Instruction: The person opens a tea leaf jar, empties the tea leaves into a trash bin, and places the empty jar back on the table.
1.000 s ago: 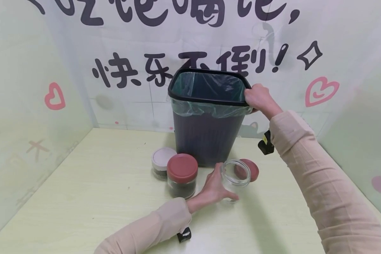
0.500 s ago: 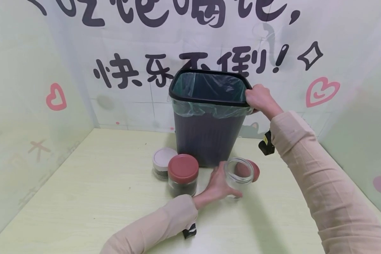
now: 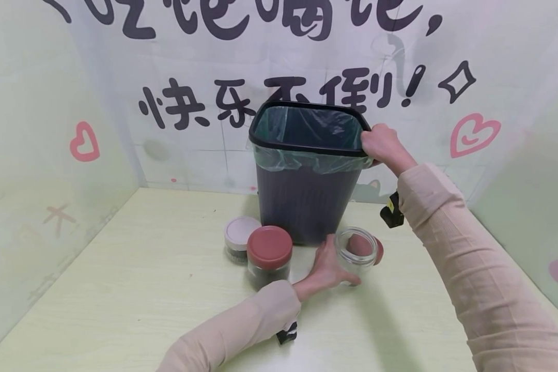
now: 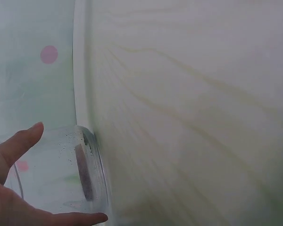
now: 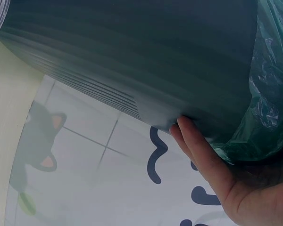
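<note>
In the head view, my left hand [image 3: 327, 268] holds a lidless clear glass jar [image 3: 353, 268] between thumb and fingers. The left wrist view shows the same jar [image 4: 52, 165] with water drops on its wall. A red lid [image 3: 379, 252] lies behind it, partly seen through the glass. My right hand [image 3: 385, 144] grips the right rim of a dark trash bin [image 3: 307, 201] lined with a thin green bag [image 3: 288, 159]. In the right wrist view, the right hand's fingers [image 5: 198, 146] lie against the bin's outer wall.
A jar with a red lid [image 3: 269, 250] stands left of my left hand. Close behind it is a jar with a pale lid [image 3: 239, 235]. The bin stands upright near the printed back wall [image 3: 190, 150], on a pale wooden tabletop [image 3: 144, 289].
My left hand has shifted the glass jar right and slightly away, so it now covers more of the red lid. My right hand has kept its hold on the bin's rim.
</note>
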Demonstrator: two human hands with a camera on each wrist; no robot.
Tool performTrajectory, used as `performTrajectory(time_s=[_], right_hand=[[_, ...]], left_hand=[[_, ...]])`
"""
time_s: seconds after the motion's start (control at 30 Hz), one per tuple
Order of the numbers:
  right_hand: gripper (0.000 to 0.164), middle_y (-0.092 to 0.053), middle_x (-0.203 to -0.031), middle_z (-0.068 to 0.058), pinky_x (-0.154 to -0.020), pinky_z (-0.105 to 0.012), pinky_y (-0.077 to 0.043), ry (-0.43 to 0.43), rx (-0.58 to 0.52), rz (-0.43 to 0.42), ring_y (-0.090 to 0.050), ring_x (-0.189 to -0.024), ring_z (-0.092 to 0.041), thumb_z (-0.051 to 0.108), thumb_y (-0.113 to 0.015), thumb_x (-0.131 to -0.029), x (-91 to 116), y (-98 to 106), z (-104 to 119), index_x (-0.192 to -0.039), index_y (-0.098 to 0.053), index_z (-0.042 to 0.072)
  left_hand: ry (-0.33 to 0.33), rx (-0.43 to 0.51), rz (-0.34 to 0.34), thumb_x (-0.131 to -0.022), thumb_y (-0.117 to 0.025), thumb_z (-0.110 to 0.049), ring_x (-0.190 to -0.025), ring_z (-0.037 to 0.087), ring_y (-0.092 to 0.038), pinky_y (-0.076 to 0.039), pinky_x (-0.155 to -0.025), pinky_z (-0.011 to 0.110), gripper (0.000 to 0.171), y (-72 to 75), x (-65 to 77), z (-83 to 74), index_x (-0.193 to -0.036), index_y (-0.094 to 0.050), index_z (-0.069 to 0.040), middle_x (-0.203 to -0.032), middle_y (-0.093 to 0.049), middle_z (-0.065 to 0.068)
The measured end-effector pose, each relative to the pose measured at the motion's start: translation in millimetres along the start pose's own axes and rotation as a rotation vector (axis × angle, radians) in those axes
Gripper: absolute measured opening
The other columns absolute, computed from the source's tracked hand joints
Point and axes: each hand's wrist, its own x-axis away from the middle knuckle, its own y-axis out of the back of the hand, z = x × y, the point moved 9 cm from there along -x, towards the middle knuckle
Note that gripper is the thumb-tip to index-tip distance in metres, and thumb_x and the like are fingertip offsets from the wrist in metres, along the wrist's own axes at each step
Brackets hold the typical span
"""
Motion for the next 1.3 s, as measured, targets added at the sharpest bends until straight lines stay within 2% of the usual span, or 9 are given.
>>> performTrajectory(time_s=[0.17, 0.33, 0.57, 0.77, 0.93, 1.13, 1.3], right_hand=[[0.032, -0.046, -0.105, -0.029, -0.041, -0.026, -0.048, 0.003, -0.001, -0.003, -0.05, -0.042, -0.011, 0.015, -0.026, -0.088, -0.4, 0.1, -0.1, -0.096, -0.044, -0.01], [0.029, -0.046, -0.104, -0.028, -0.04, -0.025, -0.048, 0.004, -0.006, -0.002, -0.049, -0.04, -0.01, 0.015, -0.027, -0.088, 0.3, -0.3, 0.6, -0.092, -0.044, -0.008], [0.027, -0.046, -0.1, -0.026, -0.04, -0.025, -0.048, 0.008, -0.012, 0.001, -0.049, -0.04, -0.009, 0.015, -0.027, -0.088, 0.6, -0.7, 0.8, -0.089, -0.044, -0.007], [0.028, -0.045, -0.098, -0.024, -0.041, -0.026, -0.048, 0.0, -0.015, 0.008, -0.049, -0.042, -0.01, 0.016, -0.026, -0.089, 0.6, -1.0, -0.4, -0.091, -0.043, -0.007], [0.03, -0.045, -0.102, -0.026, -0.041, -0.026, -0.048, -0.002, -0.018, 0.007, -0.049, -0.041, -0.01, 0.016, -0.026, -0.088, 0.5, -1.0, -0.4, -0.094, -0.043, -0.009], [0.032, -0.046, -0.105, -0.027, -0.043, -0.026, -0.049, 0.0, -0.016, 0.007, -0.05, -0.044, -0.01, 0.016, -0.026, -0.088, 0.4, -0.7, -1.5, -0.097, -0.044, -0.009], [0.035, -0.047, -0.102, -0.024, -0.045, -0.025, -0.049, 0.001, -0.013, 0.014, -0.051, -0.046, -0.009, 0.016, -0.025, -0.089, 1.0, -1.5, -1.6, -0.099, -0.045, -0.01]], left_hand=[[0.063, 0.025, -0.003, -0.043, -0.087, -0.007, -0.107, 0.032, -0.049, -0.041, -0.091, 0.036, 0.089, -3.7, -3.2, 3.3, -0.116, -0.036, -0.002, -0.108, -0.053, 0.017], [0.119, 0.052, 0.005, -0.047, -0.087, -0.007, -0.113, 0.034, -0.045, -0.038, -0.095, 0.037, 0.1, -7.9, -5.9, 5.0, -0.126, -0.026, 0.004, -0.118, -0.049, 0.023], [0.106, 0.025, -0.026, -0.048, -0.086, -0.007, -0.109, 0.034, -0.045, -0.039, -0.093, 0.038, 0.087, -6.0, -9.7, 3.1, -0.118, -0.035, 0.001, -0.112, -0.044, 0.02], [0.115, 0.031, -0.048, -0.051, -0.085, -0.005, -0.111, 0.036, -0.045, -0.038, -0.094, 0.038, 0.087, -5.1, -12.5, 5.0, -0.12, -0.032, 0.002, -0.112, -0.049, 0.024], [0.134, 0.03, -0.03, -0.055, -0.083, -0.006, -0.112, 0.035, -0.045, -0.038, -0.094, 0.038, 0.084, -6.4, -14.1, 7.4, -0.121, -0.032, 0.002, -0.113, -0.051, 0.024], [0.102, -0.01, -0.021, -0.058, -0.082, -0.008, -0.107, 0.033, -0.049, -0.041, -0.09, 0.036, 0.073, -6.4, -15.3, 5.5, -0.115, -0.037, 0.0, -0.107, -0.053, 0.022], [0.096, -0.008, -0.015, -0.059, -0.081, -0.007, -0.11, 0.033, -0.047, -0.041, -0.091, 0.036, 0.076, -4.2, -13.8, 2.9, -0.119, -0.036, 0.001, -0.112, -0.05, 0.022]])
